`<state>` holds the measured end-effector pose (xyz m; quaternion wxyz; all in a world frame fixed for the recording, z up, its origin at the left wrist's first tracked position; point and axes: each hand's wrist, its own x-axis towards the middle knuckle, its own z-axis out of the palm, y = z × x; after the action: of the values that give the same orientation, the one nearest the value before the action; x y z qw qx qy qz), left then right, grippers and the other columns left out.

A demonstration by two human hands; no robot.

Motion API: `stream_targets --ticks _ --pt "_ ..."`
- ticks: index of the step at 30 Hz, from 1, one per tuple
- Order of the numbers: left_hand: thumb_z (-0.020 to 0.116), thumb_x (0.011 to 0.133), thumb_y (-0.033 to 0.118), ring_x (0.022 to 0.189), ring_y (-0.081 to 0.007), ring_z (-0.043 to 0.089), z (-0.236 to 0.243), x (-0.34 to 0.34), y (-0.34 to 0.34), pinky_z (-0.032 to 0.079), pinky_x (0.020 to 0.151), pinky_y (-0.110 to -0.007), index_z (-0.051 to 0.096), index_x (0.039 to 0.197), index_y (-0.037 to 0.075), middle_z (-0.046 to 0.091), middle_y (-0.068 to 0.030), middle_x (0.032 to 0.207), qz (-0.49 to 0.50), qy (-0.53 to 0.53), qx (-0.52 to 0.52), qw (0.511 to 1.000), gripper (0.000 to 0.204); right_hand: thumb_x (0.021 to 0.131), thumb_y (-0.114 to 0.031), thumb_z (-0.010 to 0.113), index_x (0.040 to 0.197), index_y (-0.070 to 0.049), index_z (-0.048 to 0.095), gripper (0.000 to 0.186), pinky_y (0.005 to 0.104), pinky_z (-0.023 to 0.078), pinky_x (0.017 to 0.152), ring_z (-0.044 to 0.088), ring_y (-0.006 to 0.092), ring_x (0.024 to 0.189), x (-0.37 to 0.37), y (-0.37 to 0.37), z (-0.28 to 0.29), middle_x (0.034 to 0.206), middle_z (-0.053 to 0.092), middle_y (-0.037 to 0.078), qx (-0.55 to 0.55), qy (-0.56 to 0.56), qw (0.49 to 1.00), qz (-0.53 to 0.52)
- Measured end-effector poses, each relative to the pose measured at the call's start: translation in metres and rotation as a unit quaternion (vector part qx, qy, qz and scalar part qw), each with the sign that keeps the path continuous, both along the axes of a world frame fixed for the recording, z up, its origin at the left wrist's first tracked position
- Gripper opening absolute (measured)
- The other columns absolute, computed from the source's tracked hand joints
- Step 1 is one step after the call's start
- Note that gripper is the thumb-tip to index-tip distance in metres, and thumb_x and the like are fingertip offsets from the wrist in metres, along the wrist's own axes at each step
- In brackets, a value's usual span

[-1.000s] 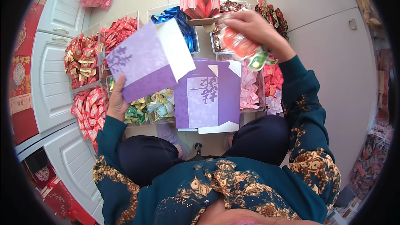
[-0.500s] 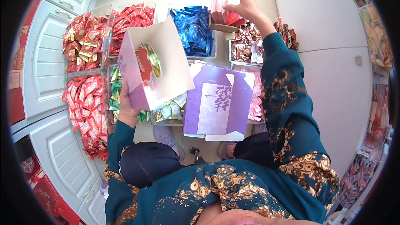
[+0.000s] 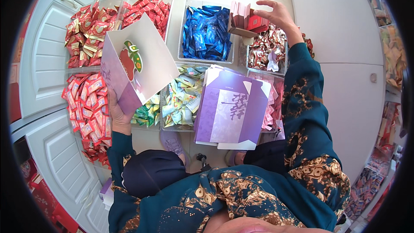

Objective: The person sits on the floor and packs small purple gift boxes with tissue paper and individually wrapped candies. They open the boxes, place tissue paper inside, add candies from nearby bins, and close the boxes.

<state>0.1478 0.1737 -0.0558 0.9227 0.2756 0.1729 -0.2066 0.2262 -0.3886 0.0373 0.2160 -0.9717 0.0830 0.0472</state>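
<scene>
An opened purple-and-white carton (image 3: 152, 54) is gripped at its lower left edge by my left hand (image 3: 120, 113). Inside it lies a red, green and white shaped piece (image 3: 129, 62), its kind unclear. My right hand (image 3: 279, 16) reaches out at the upper right, thumb and forefinger apart, beside a small box of upright pink and red cards or envelopes (image 3: 239, 14). Its fingertips are at the red ones (image 3: 258, 23); whether they touch is unclear. A stack of flat purple cartons (image 3: 228, 114) rests in front of me, over the clear bins.
Clear bins hold wrapped sweets: red (image 3: 146, 17), red and gold (image 3: 89, 36), red and pink (image 3: 88, 103), blue (image 3: 207, 34), pale green (image 3: 181, 97), brown (image 3: 264, 49) and pink (image 3: 276, 99). Pale cabinets (image 3: 56, 56) line the left; a white panel (image 3: 340, 95) stands right.
The carton in my left hand has moved left and tilted. My right hand has come down and right, closer to the red cards. The view has shifted slightly.
</scene>
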Motion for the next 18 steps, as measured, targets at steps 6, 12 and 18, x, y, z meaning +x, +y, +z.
stream_targets --ticks 6,12,18 --pt "0.070 0.082 0.037 0.118 -0.0273 0.050 0.007 -0.003 -0.003 0.039 0.103 -0.045 0.043 0.133 0.008 0.054 -0.0085 0.127 -0.002 0.003 -0.031 1.000 0.065 0.067 -0.042 0.081 0.132 -0.009 0.051 0.079 0.0382 0.043 0.101 0.053 0.0305 0.119 0.007 0.010 -0.012 0.129 0.056 0.015 -0.061 -0.006 0.998 -0.012" --pt "0.072 0.080 0.039 0.120 -0.0289 0.049 0.004 -0.010 0.006 0.036 0.106 -0.046 0.041 0.134 0.006 0.051 -0.0095 0.131 0.004 0.007 -0.031 0.999 0.070 0.068 -0.040 0.082 0.130 -0.009 0.054 0.074 0.0365 0.048 0.095 0.060 0.0278 0.110 0.015 0.006 -0.030 0.122 0.060 0.015 0.042 0.037 0.998 -0.022" --pt "0.070 0.081 0.041 0.123 -0.0295 0.047 0.004 -0.011 0.015 0.035 0.106 -0.046 0.041 0.135 0.005 0.050 -0.0102 0.133 0.001 0.010 -0.056 0.998 0.071 0.071 -0.034 0.080 0.125 -0.005 0.057 0.066 0.0356 0.044 0.099 0.056 0.0257 0.116 0.002 0.010 -0.006 0.124 0.059 0.014 0.026 -0.059 0.998 -0.015"
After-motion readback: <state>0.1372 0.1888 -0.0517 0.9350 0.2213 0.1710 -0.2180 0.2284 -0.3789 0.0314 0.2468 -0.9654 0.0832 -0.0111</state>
